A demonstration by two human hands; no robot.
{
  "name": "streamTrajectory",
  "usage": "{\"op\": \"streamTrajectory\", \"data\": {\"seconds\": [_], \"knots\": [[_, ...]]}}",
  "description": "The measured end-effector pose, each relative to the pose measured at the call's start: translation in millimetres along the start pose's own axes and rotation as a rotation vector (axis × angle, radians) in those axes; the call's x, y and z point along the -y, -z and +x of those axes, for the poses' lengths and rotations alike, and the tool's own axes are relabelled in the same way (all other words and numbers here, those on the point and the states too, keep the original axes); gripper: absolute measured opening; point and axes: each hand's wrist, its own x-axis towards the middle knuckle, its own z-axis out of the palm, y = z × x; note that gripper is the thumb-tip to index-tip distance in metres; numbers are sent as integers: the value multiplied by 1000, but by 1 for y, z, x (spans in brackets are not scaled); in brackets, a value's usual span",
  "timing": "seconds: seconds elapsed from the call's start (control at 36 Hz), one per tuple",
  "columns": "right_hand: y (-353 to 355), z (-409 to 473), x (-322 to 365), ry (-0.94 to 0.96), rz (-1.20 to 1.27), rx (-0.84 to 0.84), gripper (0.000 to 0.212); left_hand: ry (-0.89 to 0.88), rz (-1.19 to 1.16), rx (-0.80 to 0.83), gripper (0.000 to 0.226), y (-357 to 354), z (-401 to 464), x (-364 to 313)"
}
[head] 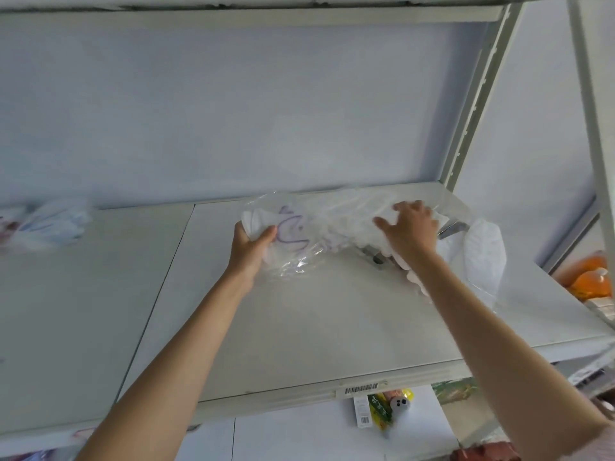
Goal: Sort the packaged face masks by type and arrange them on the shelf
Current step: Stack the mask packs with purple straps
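Both hands work the sorting step: the left hand (250,242) grips a clear mask packet (293,234) on the shelf (299,327), the right hand (407,227) presses spread fingers on packets at three o'clock, so next comes lifting it free.
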Motion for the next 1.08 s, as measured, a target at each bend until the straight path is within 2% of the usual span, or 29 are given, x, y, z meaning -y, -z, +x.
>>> {"op": "streamTrajectory", "data": {"seconds": [0.06, 0.11, 0.19, 0.25, 0.31, 0.36, 0.44, 0.61, 0.72, 0.78, 0.83, 0.86, 0.89, 0.94, 1.0, 1.08], "knots": [[11, 7, -31, -80, -293, 58, 68, 5, -3, -15, 54, 4, 3, 0], [15, 9, -53, -169, -389, 177, 86, -3, -13, -14, 58, 6, 5, 0], [13, 8, -66, -236, -356, 261, 109, -12, -5, -8, 61, 3, 7, 0], [10, 11, -66, -247, -315, 245, 108, -16, 7, -6, 51, -2, 8, 1], [10, 16, -64, -259, -246, 197, 99, -20, 24, -5, 44, -6, 8, 1], [12, 18, -62, -242, -111, 126, 78, -27, 29, -3, 42, -8, 9, 0], [15, 18, -51, -202, 249, 79, 47, -33, 38, -4, 41, -7, 10, 0], [16, 10, -11, -102, 972, 54, 20, -35, 52, -10, 43, -6, 11, 0], [7, -4, 37, -54, 1296, 226, 18, -15, 0, 37, 52, -6, 7, -3], [-6, -12, 56, -36, 1224, 279, 19, -15, -11, 50, 40, -7, 5, -5], [-21, -18, 71, -34, 1110, 260, 22, -18, -1, 43, 19, -7, 5, -7], [-28, -20, 77, -36, 1059, 230, 24, -7, -1, 34, 17, -6, 4, -8], [-33, -22, 83, -34, 1006, 196, 25, 16, -7, 32, 21, -5, 5, -8], [-42, -26, 92, -7, 914, 147, 25, 68, -29, 49, 45, 0, 6, -10], [-50, -32, 101, 37, 890, 144, 26, 49, -25, 98, 63, 7, 7, -10], [-56, -35, 110, 72, 884, 161, 28, -63, 27, 164, 53, 16, 7, -7]]}}
